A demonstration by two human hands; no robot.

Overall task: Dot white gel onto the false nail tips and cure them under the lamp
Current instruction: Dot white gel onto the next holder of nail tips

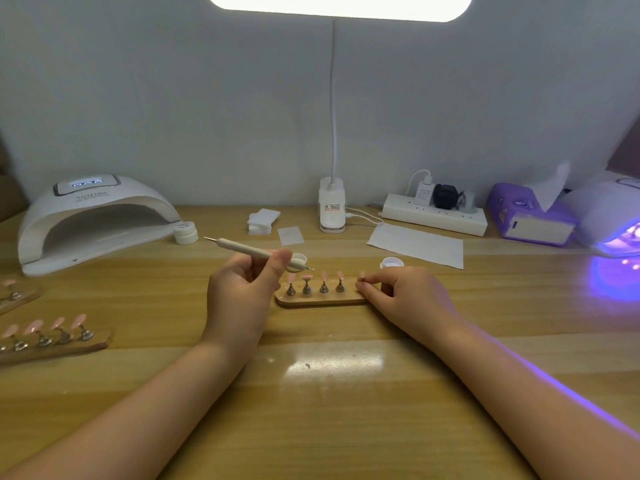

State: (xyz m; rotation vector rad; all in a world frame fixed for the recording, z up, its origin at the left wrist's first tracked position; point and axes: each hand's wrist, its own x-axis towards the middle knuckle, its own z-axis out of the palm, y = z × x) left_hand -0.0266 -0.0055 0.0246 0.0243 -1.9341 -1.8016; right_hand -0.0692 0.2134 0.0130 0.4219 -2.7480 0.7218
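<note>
At frame centre my left hand (242, 289) pinches the white dotting pen (254, 252) tip-down, while right fingers (372, 284) steady the wooden stand (322, 299) of pink nail tips (306, 278).

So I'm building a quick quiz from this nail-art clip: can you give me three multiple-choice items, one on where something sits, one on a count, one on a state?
1. Where is the white gel jar with its lid on?
A. beside the white lamp on the left
B. on the paper sheet
C. on the power strip

2. How many nail tips show clear of the hands on the centre stand?
A. two
B. four
C. six

3. Which lamp is glowing purple?
A. the left one
B. the right one
C. neither

Key: 1 A, the lidded jar sits by the left lamp. 2 B, four tips stand exposed on the centre stand. 3 B, the right lamp casts purple light.
</note>
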